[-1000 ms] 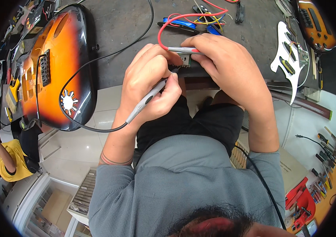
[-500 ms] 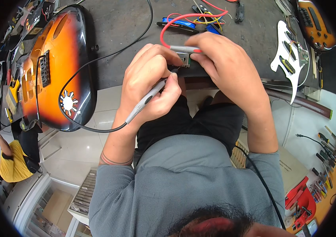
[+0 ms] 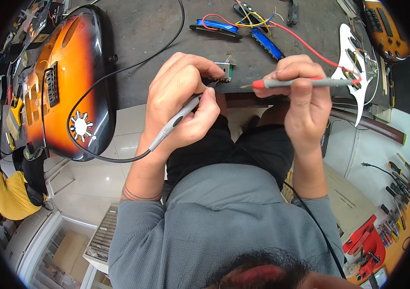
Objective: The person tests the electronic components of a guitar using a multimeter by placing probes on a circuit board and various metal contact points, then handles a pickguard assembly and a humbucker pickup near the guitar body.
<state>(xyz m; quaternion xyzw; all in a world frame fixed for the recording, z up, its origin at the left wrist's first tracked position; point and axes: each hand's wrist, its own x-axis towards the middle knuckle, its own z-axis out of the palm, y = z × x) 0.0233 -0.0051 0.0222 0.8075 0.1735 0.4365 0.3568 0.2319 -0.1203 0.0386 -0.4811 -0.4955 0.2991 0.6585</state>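
My left hand (image 3: 181,101) grips a grey test probe (image 3: 169,127) on a black lead, its tip by a small metal switch with green board (image 3: 224,71) at the dark bench's (image 3: 137,82) near edge; my fingertips are at the part. My right hand (image 3: 306,103) holds a red-and-grey probe (image 3: 330,82) on a red lead, level, its bare tip pointing left, apart from the switch. Beyond lie two blue objects (image 3: 217,28) (image 3: 266,43) with red and yellow wires. At the left is a sunburst guitar body (image 3: 70,58) with the black lead across it.
A white pickguard with pickups (image 3: 344,53) and another guitar body (image 3: 380,29) lie at the right, above a rack of tools (image 3: 395,216) and red vise (image 3: 368,250). A co-worker in yellow (image 3: 14,192) is at lower left. Assorted tools crowd the far left.
My right hand has moved right and down from the switch and turned, bringing its probe level with the tip to the left; the red lead now stretches rightward. My left hand has barely shifted.
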